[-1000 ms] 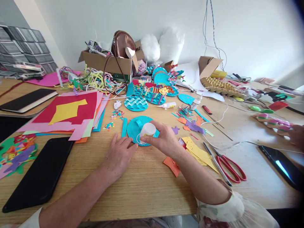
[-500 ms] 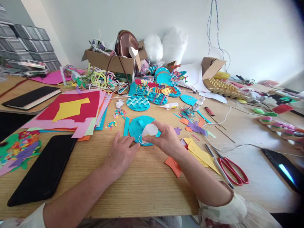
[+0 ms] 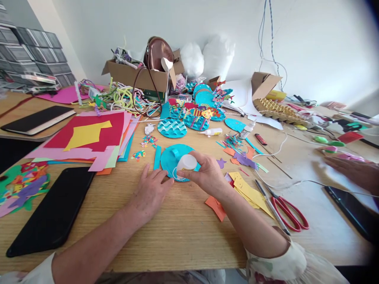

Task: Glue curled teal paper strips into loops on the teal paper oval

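A small white glue bottle is gripped in my right hand, tipped with its base toward me. It is over the lower part of a round turquoise paper disc, and its nozzle is hidden. A small turquoise paper loop stands on the disc. My left hand lies with fingers spread, fingertips at the disc's lower left edge. A turquoise paper strip is just left of the disc. Small coloured paper cut-outs lie further left.
Stacked coloured paper and a black tablet lie left. Red-handled scissors, yellow scraps and a phone lie right. Decorated turquoise discs stand behind. Another person's hand is at the right edge.
My hands and the glue bottle stay almost where they were. At the far right, another person's hand has come into view above the phone.
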Demonstrator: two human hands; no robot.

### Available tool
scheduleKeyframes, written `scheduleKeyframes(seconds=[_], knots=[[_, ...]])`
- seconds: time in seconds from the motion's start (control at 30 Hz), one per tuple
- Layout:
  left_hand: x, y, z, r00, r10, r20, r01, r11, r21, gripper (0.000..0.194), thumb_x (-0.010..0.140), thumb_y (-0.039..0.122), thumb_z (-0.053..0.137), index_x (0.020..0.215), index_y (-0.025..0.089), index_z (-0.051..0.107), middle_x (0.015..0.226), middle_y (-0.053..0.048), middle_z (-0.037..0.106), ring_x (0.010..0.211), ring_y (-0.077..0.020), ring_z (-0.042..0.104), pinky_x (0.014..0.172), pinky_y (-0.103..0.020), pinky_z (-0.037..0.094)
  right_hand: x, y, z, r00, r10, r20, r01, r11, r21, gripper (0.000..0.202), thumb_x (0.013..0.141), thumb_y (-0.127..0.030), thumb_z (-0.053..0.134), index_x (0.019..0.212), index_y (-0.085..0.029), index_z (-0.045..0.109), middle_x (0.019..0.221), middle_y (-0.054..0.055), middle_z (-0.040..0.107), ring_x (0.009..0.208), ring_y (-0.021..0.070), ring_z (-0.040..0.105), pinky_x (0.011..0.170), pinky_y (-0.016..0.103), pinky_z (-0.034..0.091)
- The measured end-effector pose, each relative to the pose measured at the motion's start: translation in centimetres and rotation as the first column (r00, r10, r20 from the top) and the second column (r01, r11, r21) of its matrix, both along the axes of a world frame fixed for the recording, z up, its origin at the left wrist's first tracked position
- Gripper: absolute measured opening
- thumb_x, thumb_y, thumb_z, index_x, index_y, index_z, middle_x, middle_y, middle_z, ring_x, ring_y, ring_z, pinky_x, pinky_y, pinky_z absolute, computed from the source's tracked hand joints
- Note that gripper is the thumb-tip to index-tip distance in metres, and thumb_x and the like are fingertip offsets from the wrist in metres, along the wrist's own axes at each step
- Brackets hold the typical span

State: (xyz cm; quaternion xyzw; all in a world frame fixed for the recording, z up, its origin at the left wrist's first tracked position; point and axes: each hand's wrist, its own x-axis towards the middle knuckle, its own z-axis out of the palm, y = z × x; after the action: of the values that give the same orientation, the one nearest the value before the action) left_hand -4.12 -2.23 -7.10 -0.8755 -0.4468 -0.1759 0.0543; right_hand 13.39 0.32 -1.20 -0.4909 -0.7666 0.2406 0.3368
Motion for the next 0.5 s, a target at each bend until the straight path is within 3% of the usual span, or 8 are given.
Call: scheduleKeyframes(seconds=[0.5], knots=[[0.1, -0.12, 0.65, 0.999, 0.014, -0.039, -0.017, 0.998, -0.068, 0.028, 0.08, 0.006, 0.047, 0.095, 0.023, 0.063, 0.103, -0.007, 0.062, 0.095, -0.0231, 0.056, 0.093, -0.057, 0.031, 0.4, 0.15, 0.01, 0.998, -0.017, -0.062, 0.017, 1.0, -0.006, 0.023, 0.068, -0.036, 0.066, 0.068, -0.019, 0.051, 0.062, -0.005, 0.053, 0.059, 0.0103, 0.047, 0.053, 0.021, 0.032]])
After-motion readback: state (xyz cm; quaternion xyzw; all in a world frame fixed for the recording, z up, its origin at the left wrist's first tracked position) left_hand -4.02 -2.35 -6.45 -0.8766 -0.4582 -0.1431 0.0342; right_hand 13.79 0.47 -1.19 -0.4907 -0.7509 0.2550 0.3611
